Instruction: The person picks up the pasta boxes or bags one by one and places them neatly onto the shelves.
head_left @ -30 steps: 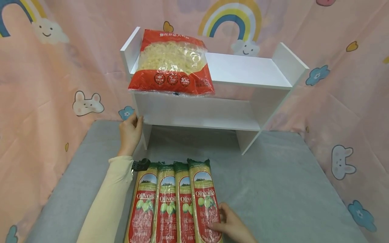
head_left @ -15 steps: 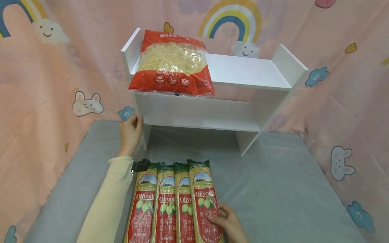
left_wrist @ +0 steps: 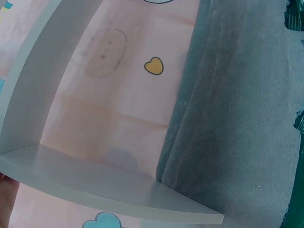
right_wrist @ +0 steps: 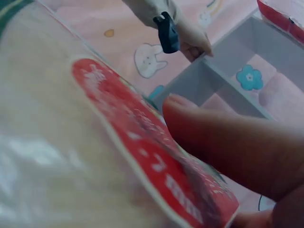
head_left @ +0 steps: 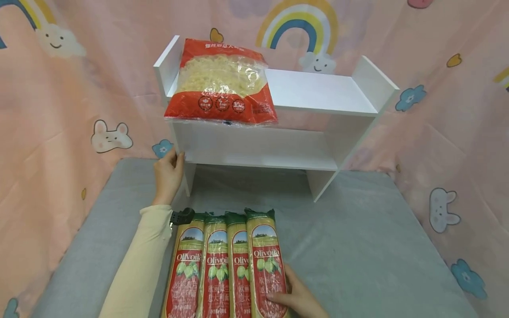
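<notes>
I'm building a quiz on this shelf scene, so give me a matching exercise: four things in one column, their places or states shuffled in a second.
1. pasta bag
2. left hand
3. right hand
4. lower shelf

a. holds the shelf unit's left side panel
b. bare, nothing on it
c. lies on the top shelf
d. grips the rightmost spaghetti pack

Pairs: 1-c, 2-a, 3-d, 4-b
</notes>
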A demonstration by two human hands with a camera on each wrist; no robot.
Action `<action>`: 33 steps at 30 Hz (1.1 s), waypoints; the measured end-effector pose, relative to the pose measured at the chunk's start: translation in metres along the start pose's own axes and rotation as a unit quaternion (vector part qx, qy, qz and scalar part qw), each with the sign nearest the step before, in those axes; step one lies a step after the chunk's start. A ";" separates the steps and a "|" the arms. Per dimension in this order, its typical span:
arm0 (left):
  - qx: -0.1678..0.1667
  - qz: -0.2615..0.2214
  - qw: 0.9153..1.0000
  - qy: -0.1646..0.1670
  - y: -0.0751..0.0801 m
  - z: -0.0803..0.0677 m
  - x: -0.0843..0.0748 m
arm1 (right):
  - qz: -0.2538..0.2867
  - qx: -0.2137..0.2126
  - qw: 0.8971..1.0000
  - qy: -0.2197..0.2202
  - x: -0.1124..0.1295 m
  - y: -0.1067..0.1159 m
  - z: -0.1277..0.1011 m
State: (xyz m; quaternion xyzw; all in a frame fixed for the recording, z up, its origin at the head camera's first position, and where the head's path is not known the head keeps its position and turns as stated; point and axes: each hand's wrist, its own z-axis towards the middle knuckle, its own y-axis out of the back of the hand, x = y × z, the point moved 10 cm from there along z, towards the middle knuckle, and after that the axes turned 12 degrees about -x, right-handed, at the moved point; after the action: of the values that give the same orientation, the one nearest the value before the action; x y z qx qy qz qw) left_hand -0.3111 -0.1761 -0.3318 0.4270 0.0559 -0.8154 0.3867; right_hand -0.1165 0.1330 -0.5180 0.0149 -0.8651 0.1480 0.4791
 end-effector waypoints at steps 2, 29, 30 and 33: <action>-0.005 0.005 1.000 -0.004 0.002 0.000 0.000 | -0.007 0.001 1.000 0.004 0.001 0.000 0.001; 0.001 0.004 1.000 -0.015 0.002 0.001 -0.002 | 0.075 -0.020 0.997 -0.002 -0.006 0.011 0.010; 0.001 0.004 1.000 -0.014 0.003 0.001 -0.002 | 0.076 -0.020 0.997 0.000 -0.006 0.011 0.010; 0.000 0.006 1.000 -0.013 0.003 0.001 -0.002 | 0.079 -0.027 0.997 -0.003 -0.007 0.011 0.009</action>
State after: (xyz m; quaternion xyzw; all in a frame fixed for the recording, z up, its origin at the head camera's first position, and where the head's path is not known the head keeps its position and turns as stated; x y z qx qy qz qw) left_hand -0.3092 -0.1775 -0.3294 0.4167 0.0488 -0.8187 0.3922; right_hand -0.1218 0.1405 -0.5303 -0.0659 -0.8686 0.1613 0.4639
